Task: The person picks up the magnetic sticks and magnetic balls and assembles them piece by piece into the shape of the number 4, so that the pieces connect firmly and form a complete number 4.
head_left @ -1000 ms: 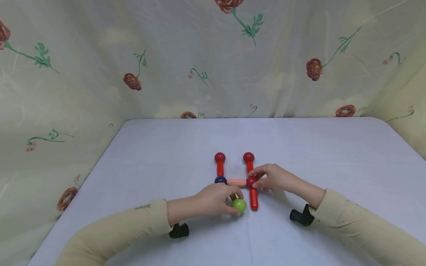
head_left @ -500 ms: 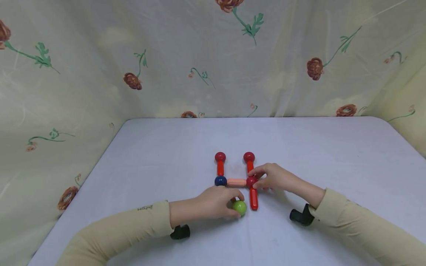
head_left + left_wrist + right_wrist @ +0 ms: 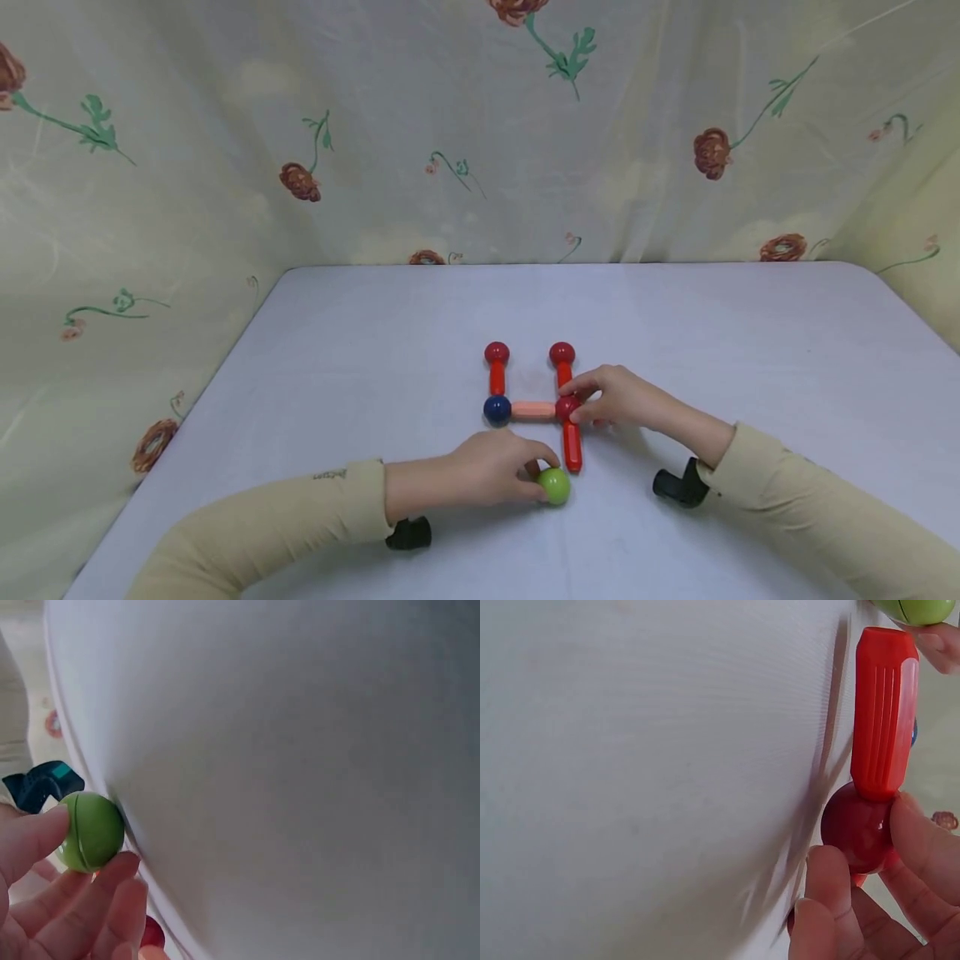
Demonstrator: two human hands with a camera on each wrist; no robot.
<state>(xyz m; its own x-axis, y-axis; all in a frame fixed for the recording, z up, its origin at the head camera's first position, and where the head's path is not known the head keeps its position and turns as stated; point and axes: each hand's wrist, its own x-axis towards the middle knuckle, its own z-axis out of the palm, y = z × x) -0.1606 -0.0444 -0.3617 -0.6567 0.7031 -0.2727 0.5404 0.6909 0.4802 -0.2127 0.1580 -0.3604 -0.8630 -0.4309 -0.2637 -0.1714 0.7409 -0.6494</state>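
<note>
My left hand (image 3: 495,468) pinches a green ball (image 3: 555,486) between thumb and fingers, low over the table. The ball is just below the free end of a red ribbed rod (image 3: 573,448), with a small gap between them. My right hand (image 3: 626,400) grips the dark red ball (image 3: 566,408) where that rod meets the frame. From there a pink rod (image 3: 533,410) runs left to a dark blue ball (image 3: 497,409). Two red rods reach away from me, ending in a left red ball (image 3: 497,353) and a right red ball (image 3: 562,353). My right fingers partly cover the right rod.
The pieces lie on a white-covered table (image 3: 360,350). A flower-patterned curtain (image 3: 480,133) hangs behind it and at both sides. Black wrist mounts, one at the left cuff (image 3: 408,534) and one at the right cuff (image 3: 681,484), hang beneath the sleeves.
My left hand has moved the green ball a little right and toward me, from beside the lower red rod to below its end. The right hand has stayed in place.
</note>
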